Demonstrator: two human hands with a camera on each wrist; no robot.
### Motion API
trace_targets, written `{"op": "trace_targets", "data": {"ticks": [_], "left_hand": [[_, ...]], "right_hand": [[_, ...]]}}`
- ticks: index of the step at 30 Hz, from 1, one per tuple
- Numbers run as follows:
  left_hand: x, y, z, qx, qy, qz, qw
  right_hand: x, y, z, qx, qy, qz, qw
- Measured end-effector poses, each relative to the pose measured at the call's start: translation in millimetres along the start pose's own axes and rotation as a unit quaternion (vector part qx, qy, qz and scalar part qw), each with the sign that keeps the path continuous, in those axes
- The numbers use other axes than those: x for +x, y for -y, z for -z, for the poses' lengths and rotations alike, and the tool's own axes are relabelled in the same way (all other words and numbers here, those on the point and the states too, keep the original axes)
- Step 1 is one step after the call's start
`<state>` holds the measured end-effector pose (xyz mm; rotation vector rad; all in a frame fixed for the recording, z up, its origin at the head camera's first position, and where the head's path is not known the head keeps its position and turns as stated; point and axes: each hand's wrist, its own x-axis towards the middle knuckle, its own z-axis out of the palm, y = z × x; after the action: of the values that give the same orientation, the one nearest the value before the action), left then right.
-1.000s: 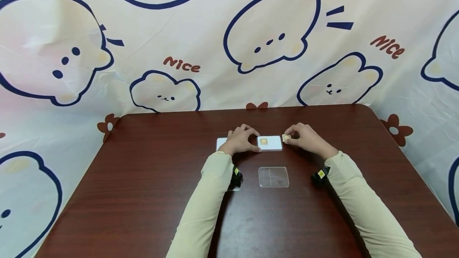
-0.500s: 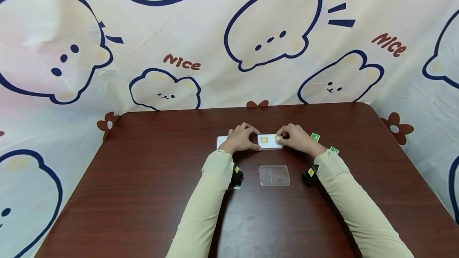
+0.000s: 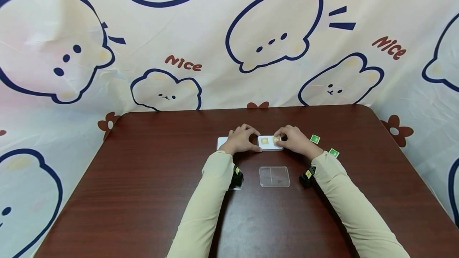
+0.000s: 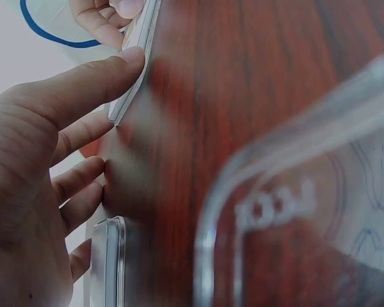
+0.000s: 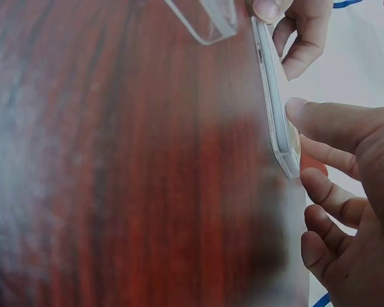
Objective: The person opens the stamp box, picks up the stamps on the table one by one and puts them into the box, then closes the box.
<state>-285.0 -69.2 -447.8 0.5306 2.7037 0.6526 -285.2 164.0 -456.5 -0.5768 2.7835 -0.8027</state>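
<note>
A shallow white case (image 3: 270, 149) with a clear rim lies near the back of the table. My left hand (image 3: 239, 140) holds its left end between thumb and index finger. On the case's left half sits a small gold square piece (image 3: 264, 141). My right hand (image 3: 295, 140) pinches a second gold square piece (image 3: 275, 139) over the right half, its fingers partly covering it. In the right wrist view the right thumb (image 5: 326, 120) is at the case's top face (image 5: 278, 102); the piece's contact with the case is hard to see.
A second white case (image 3: 222, 142) is partly behind my left hand. A clear plastic lid (image 3: 274, 176) lies in front, and another clear lid (image 3: 235, 188) shows under the left wrist. Two green square pieces (image 3: 315, 139) lie beside my right forearm. A printed cloth (image 3: 229, 86) hangs behind the table.
My right hand has moved left, bringing the gold square piece from beside the case onto its right half. The green pieces have come into view. The left hand keeps its hold.
</note>
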Motion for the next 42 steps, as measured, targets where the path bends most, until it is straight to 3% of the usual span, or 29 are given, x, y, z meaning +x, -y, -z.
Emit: {"op": "trace_targets", "data": {"ticks": [11, 17, 22, 26, 33, 42], "left_hand": [[0.4, 2.8, 4.4, -0.010, 0.009, -0.004, 0.9999], [-8.2, 10.2, 12.1, -0.054, -0.014, -0.011, 0.9984], [-17.1, 26.2, 19.4, -0.088, -0.044, -0.008, 0.9952], [-25.6, 43.3, 26.1, -0.079, -0.055, -0.008, 0.9954], [-43.2, 75.4, 39.6, -0.049, -0.044, 0.005, 0.9978], [-59.2, 98.8, 51.4, -0.042, -0.029, 0.022, 0.9984]], "right_hand": [[-9.8, -6.2, 6.6, 0.009, -0.027, -0.009, 1.000], [-18.7, -13.3, 16.6, 0.016, -0.033, -0.027, 0.999], [-26.1, -21.5, 24.7, 0.014, -0.039, -0.035, 0.999], [-32.0, -29.9, 31.6, 0.011, -0.050, -0.041, 0.998], [-43.5, -42.3, 42.4, 0.013, -0.051, -0.061, 0.997], [-54.2, -52.6, 51.4, -0.016, -0.057, -0.067, 0.996]]}}
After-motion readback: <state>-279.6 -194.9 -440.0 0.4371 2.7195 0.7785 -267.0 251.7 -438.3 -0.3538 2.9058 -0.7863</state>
